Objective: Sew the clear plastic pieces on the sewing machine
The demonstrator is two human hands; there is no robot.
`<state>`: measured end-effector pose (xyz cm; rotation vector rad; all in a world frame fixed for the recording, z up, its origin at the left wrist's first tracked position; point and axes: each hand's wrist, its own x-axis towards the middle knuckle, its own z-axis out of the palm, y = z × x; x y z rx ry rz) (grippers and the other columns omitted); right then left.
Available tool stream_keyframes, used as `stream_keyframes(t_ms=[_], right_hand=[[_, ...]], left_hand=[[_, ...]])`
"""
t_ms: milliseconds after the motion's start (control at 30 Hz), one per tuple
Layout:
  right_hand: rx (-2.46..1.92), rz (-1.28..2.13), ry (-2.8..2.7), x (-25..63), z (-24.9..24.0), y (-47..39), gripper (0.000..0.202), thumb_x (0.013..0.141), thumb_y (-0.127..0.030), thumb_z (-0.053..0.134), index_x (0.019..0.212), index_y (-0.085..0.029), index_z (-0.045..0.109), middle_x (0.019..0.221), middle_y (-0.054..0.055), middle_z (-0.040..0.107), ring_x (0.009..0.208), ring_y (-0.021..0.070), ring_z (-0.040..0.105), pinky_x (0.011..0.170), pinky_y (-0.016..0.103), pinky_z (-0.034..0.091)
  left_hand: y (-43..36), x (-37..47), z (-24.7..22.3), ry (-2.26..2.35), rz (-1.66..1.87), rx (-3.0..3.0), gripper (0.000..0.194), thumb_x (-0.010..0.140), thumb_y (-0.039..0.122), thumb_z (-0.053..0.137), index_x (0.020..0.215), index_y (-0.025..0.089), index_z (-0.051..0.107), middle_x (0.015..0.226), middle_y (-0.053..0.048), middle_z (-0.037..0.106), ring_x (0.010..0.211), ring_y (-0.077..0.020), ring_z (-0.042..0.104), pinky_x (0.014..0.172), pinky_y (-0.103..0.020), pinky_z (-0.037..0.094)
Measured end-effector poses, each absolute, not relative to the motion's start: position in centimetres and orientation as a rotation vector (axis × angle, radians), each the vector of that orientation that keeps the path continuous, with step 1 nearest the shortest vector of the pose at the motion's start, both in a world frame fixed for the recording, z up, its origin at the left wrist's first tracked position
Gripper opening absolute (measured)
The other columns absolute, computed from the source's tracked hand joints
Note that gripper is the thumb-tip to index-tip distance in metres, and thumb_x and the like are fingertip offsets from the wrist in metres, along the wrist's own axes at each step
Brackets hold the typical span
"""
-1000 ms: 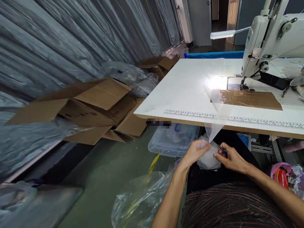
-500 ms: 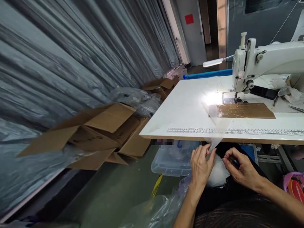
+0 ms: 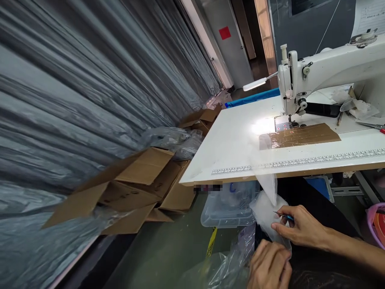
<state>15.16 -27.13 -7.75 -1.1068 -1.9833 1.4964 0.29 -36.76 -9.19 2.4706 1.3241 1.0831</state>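
White sheer fabric [image 3: 266,182] hangs over the front edge of the white sewing table, its lower part bunched near my lap. My right hand [image 3: 296,224] is closed around a small pointed tool with a blue part [image 3: 285,216], its dark tip over the fabric. Lower down, my left hand [image 3: 270,265] has its fingers curled at the fabric's lower end and seems to grip it. On the table, the sewing machine [image 3: 290,92] stands with its needle area beside a brown taped strip [image 3: 303,136].
The table [image 3: 207,160] has a printed ruler along its front. Scissors [image 3: 371,126] and a dark phone [image 3: 323,109] lie near the machine. Open cardboard boxes [image 3: 144,166] are on the left. Under the table edge sits a clear plastic bin [image 3: 228,218].
My left hand has moved down along the fabric, away from the table edge. The right hand is slightly lower, and the pointed tool now shows over the fabric. The camera view has tilted.
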Motion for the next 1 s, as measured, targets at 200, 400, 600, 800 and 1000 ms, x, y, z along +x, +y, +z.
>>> stream_keyframes(t_ms=[200, 400, 600, 800, 1000], right_hand=[[-0.991, 1.512, -1.972, 15.9, -8.9, -27.3, 0.022, 0.086, -0.03, 0.048, 0.08, -0.016, 0.063, 0.062, -0.002, 0.05, 0.054, 0.0098, 0.039, 0.051, 0.022, 0.032], [-0.861, 1.485, -2.039, 16.6, -8.7, -27.5, 0.027, 0.089, -0.034, 0.046, 0.079, -0.016, 0.063, 0.059, -0.004, 0.045, 0.052, 0.0089, 0.035, 0.05, 0.023, 0.03], [-0.885, 1.476, -2.041, 17.5, -8.2, -27.1, 0.021, 0.087, -0.038, 0.05, 0.081, -0.019, 0.056, 0.059, -0.006, 0.04, 0.05, 0.009, 0.033, 0.047, 0.023, 0.027], [-1.012, 1.409, -2.054, 18.4, -8.7, -26.0, 0.049, 0.099, -0.053, 0.022, 0.078, -0.02, 0.052, 0.067, -0.001, 0.049, 0.059, 0.0132, 0.044, 0.056, 0.026, 0.037], [-0.99, 1.318, -2.218, 17.3, -9.8, -25.4, 0.054, 0.101, -0.055, 0.023, 0.077, -0.019, 0.056, 0.06, -0.003, 0.042, 0.055, 0.0119, 0.037, 0.054, 0.025, 0.031]], left_hand=[[-34.4, -1.7, -9.7, 1.428, 1.32, 2.001, 0.024, 0.087, 0.038, 0.062, 0.105, 0.021, 0.063, 0.097, -0.008, 0.063, 0.089, -0.0226, 0.063, 0.076, -0.034, 0.052], [-28.7, -2.8, -10.4, 1.199, 1.127, 1.571, 0.059, 0.084, 0.067, 0.054, 0.115, 0.019, 0.066, 0.134, -0.014, 0.054, 0.128, -0.0326, 0.048, 0.107, -0.045, 0.037], [-28.4, -1.6, -10.0, 1.097, 0.914, 1.297, 0.044, 0.07, 0.058, 0.077, 0.072, 0.016, 0.064, 0.094, -0.009, 0.07, 0.088, -0.0217, 0.065, 0.079, -0.031, 0.049], [-30.2, -1.6, -9.9, 1.349, 0.935, 1.039, 0.051, 0.063, 0.06, 0.081, 0.081, 0.013, 0.069, 0.064, -0.001, 0.064, 0.055, -0.0113, 0.054, 0.053, -0.021, 0.041], [-30.6, -1.6, -9.4, 1.311, 0.968, 1.069, 0.046, 0.069, 0.058, 0.077, 0.079, 0.013, 0.075, 0.072, -0.007, 0.07, 0.064, -0.0161, 0.059, 0.062, -0.025, 0.046]])
